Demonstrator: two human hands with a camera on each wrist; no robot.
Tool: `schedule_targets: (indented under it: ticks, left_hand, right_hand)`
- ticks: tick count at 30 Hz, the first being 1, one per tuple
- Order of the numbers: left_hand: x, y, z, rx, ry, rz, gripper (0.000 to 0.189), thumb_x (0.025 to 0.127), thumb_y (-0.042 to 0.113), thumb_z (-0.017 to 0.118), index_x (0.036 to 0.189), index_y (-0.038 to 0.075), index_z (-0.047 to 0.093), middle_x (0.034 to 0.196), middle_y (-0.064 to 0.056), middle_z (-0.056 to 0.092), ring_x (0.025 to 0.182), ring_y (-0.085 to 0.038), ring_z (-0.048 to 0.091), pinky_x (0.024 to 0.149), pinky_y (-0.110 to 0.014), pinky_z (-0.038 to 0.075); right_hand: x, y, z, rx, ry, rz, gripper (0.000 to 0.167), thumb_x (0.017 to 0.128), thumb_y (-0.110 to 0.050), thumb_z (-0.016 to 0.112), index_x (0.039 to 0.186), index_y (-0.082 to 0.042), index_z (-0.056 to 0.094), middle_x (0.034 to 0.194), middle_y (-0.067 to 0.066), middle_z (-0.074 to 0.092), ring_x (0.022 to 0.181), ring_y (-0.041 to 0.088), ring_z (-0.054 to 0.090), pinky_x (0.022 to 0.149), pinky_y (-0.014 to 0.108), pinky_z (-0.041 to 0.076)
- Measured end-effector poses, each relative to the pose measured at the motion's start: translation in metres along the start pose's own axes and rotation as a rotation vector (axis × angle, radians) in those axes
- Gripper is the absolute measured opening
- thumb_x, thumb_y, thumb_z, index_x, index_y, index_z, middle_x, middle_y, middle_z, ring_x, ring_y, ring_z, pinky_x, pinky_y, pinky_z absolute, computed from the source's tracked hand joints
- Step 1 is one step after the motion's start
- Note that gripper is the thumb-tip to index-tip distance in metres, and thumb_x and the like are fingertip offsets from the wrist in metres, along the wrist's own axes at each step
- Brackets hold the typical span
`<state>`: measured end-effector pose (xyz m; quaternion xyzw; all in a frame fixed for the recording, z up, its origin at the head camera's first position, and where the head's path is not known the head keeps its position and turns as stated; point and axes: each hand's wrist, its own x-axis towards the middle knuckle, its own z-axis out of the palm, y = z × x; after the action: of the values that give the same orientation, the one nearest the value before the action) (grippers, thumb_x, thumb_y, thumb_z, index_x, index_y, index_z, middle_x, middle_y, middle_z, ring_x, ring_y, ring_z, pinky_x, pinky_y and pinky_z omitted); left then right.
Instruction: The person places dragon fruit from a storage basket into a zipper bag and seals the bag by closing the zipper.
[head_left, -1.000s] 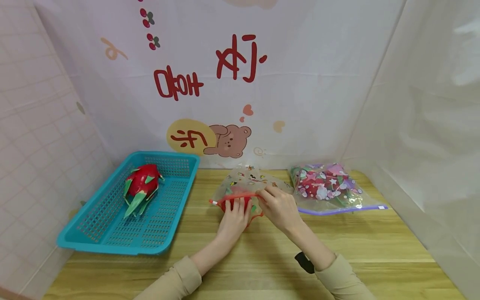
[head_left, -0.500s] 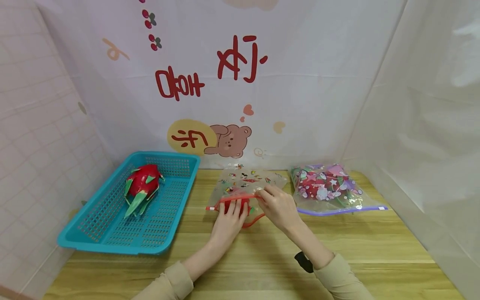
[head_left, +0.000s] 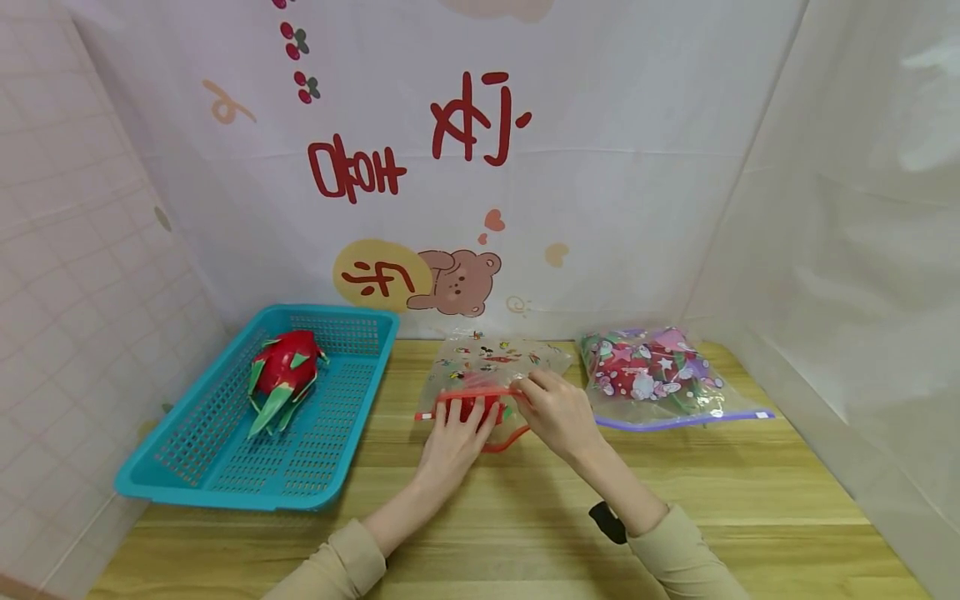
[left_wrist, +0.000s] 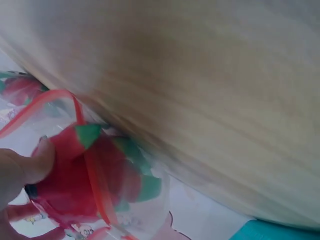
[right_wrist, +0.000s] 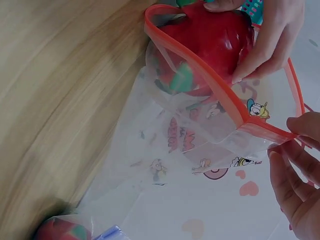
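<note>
Sitting partway inside the mouth of a printed clear bag (head_left: 487, 362), the red dragon fruit (right_wrist: 215, 45) is near the middle of the table (head_left: 517, 533). I judge it light, probably an imitation given the glossy skin: firm in the body, slightly slippery, with green leaf tips that may bend or snag on the film. The recommended hold is across the widest part of the body, not the leaves. My left hand (head_left: 453, 442) has thumb and fingers curled round it, spread to its width. My right hand (head_left: 558, 412) pinches the red closure strip (right_wrist: 210, 80), with thumb and fingertips nearly together. I rate the film limp and easily creased; the strip is stiffer and gives the better hold.

The table shows pale wood grain. To the left I note a blue basket (head_left: 300, 502) containing a second dragon fruit (head_left: 288, 367); to the right, just beside the printed bag, a purple-edged bag (head_left: 652, 371) with red and green contents. A white cloth backdrop (head_left: 637, 183) with red characters hangs behind.
</note>
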<state>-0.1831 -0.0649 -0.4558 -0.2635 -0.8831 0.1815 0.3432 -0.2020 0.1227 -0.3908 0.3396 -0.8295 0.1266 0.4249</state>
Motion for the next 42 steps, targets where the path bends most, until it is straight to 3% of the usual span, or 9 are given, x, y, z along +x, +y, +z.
schedule_targets:
  ticks: [6, 11, 17, 25, 28, 34, 38, 42]
  left_hand:
    - [0.004, -0.008, 0.003, -0.008, 0.091, -0.016, 0.052, 0.074, 0.022, 0.079, 0.122, 0.024, 0.06, 0.115, -0.008, 0.057, 0.093, -0.031, 0.054, 0.086, -0.037, 0.05]
    - [0.005, -0.013, 0.002, -0.028, 0.081, -0.043, 0.05, 0.077, 0.02, 0.076, 0.124, 0.019, 0.06, 0.106, -0.016, 0.06, 0.096, -0.03, 0.058, 0.089, -0.037, 0.049]
    - [0.002, -0.015, 0.005, -0.021, 0.066, -0.048, 0.058, 0.078, 0.018, 0.075, 0.132, 0.024, 0.054, 0.113, -0.011, 0.057, 0.087, -0.029, 0.055, 0.086, -0.037, 0.05]
    - [0.0, -0.012, 0.009, -0.037, 0.085, -0.078, 0.07, 0.071, 0.044, 0.078, 0.134, 0.027, 0.051, 0.113, -0.006, 0.057, 0.069, -0.028, 0.056, 0.086, -0.04, 0.048]
    - [0.0, -0.011, 0.01, -0.047, 0.078, -0.099, 0.065, 0.075, 0.046, 0.074, 0.133, 0.027, 0.052, 0.113, -0.008, 0.057, 0.063, -0.028, 0.057, 0.086, -0.041, 0.048]
    - [0.003, -0.011, 0.009, -0.1, 0.009, -0.198, 0.051, 0.085, 0.049, 0.061, 0.129, 0.026, 0.055, 0.13, -0.016, 0.053, 0.074, -0.029, 0.061, 0.087, -0.042, 0.048]
    - [0.005, -0.013, 0.008, -0.15, -0.021, -0.253, 0.05, 0.086, 0.047, 0.06, 0.128, 0.021, 0.053, 0.133, -0.019, 0.051, 0.08, -0.031, 0.061, 0.086, -0.045, 0.048]
    - [0.006, -0.014, 0.009, -0.168, -0.029, -0.267, 0.055, 0.087, 0.046, 0.061, 0.133, 0.018, 0.048, 0.133, -0.021, 0.051, 0.081, -0.033, 0.062, 0.086, -0.046, 0.048]
  right_hand:
    - [0.003, 0.0, -0.001, 0.002, -0.015, 0.024, 0.017, 0.071, -0.008, 0.08, 0.082, -0.013, 0.07, 0.071, -0.002, 0.064, 0.06, 0.014, 0.059, 0.049, 0.025, 0.05]
    - [0.004, 0.001, 0.0, 0.006, -0.013, 0.021, 0.016, 0.071, -0.008, 0.079, 0.082, -0.013, 0.069, 0.07, -0.003, 0.062, 0.06, 0.014, 0.059, 0.049, 0.025, 0.049]
    - [0.006, -0.001, 0.003, -0.001, -0.012, 0.004, 0.016, 0.07, -0.011, 0.081, 0.081, -0.013, 0.07, 0.07, -0.002, 0.063, 0.062, 0.014, 0.06, 0.051, 0.026, 0.051]
    - [0.007, -0.004, 0.002, 0.0, -0.07, 0.029, 0.009, 0.075, -0.009, 0.076, 0.079, -0.013, 0.07, 0.072, -0.003, 0.064, 0.068, 0.016, 0.063, 0.052, 0.026, 0.052]
    - [0.007, -0.004, 0.003, -0.004, -0.066, 0.028, 0.014, 0.071, -0.007, 0.078, 0.08, -0.014, 0.07, 0.073, -0.003, 0.065, 0.068, 0.016, 0.063, 0.052, 0.026, 0.052]
    - [0.003, -0.001, 0.004, -0.045, -0.075, 0.05, 0.02, 0.068, -0.003, 0.078, 0.083, -0.015, 0.07, 0.077, -0.002, 0.064, 0.071, 0.018, 0.061, 0.049, 0.028, 0.05]
    - [0.0, 0.002, 0.004, -0.105, -0.112, 0.097, 0.03, 0.068, 0.002, 0.074, 0.093, -0.014, 0.07, 0.084, 0.002, 0.063, 0.076, 0.021, 0.06, 0.046, 0.031, 0.049]
    - [-0.004, 0.004, 0.006, -0.146, -0.178, 0.142, 0.042, 0.069, 0.008, 0.071, 0.104, -0.015, 0.066, 0.09, 0.007, 0.06, 0.076, 0.023, 0.058, 0.043, 0.031, 0.045]
